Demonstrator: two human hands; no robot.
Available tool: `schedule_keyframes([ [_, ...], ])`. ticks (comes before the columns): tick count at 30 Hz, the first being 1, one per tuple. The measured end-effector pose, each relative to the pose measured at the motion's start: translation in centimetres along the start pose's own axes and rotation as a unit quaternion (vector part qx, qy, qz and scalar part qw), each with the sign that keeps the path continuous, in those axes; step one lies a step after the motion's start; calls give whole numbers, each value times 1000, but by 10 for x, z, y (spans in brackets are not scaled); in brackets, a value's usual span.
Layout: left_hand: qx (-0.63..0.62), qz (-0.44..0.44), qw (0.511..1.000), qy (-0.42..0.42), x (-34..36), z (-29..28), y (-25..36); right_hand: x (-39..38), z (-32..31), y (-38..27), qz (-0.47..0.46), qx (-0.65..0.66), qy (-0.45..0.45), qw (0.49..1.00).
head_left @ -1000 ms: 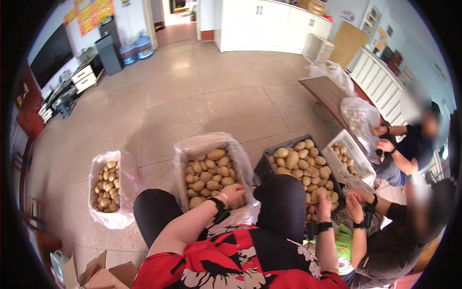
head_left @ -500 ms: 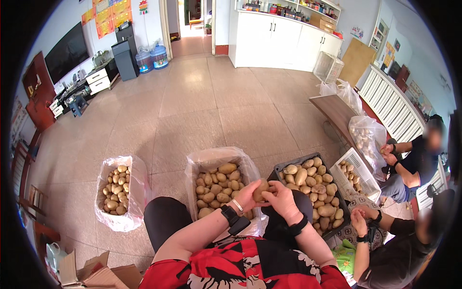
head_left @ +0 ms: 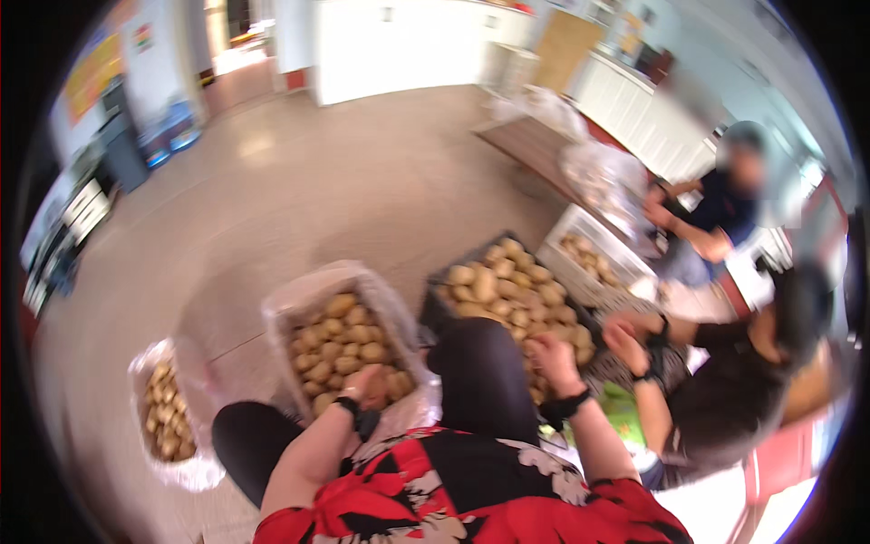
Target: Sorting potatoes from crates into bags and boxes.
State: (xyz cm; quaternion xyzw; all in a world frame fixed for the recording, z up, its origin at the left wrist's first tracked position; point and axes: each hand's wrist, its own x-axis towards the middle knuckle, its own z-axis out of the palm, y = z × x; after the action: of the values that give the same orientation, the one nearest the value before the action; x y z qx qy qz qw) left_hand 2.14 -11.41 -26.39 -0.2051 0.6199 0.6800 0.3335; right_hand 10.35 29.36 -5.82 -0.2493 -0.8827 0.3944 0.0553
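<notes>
My left hand (head_left: 365, 388) is down at the near right part of a plastic-lined box (head_left: 276, 313) of potatoes (head_left: 349, 337). Its fingers are blurred against the potatoes, so whether it grips one cannot be made out. My right hand (head_left: 555, 360) reaches over the near side of a dark crate (head_left: 439, 295), which is heaped with more potatoes (head_left: 521, 295). Its fingers look loosely apart, close to the top potatoes, with nothing visibly held. Dark wristbands show on both wrists. My knee rises between the two containers.
A smaller lined box of potatoes (head_left: 168, 417) stands at the left. Beyond the dark crate are a white crate (head_left: 580, 236), a brown bench (head_left: 535, 159) and a clear bag (head_left: 605, 177). Two people sit at the right; the nearer one's hands (head_left: 625, 344) are beside the dark crate.
My hands have come apart from the potato they held together: the left went down to the lined box, the right to the dark crate. The view has swung right.
</notes>
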Motion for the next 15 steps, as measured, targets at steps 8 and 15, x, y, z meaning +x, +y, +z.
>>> schedule_keyframes([
  [8,-100,-88,991,-3,-23,7,17,-82,46,123,-103,-153,-92,979],
  [15,-138,-21,990,34,-34,22,16,-59,51,158,-200,-277,-77,937],
])
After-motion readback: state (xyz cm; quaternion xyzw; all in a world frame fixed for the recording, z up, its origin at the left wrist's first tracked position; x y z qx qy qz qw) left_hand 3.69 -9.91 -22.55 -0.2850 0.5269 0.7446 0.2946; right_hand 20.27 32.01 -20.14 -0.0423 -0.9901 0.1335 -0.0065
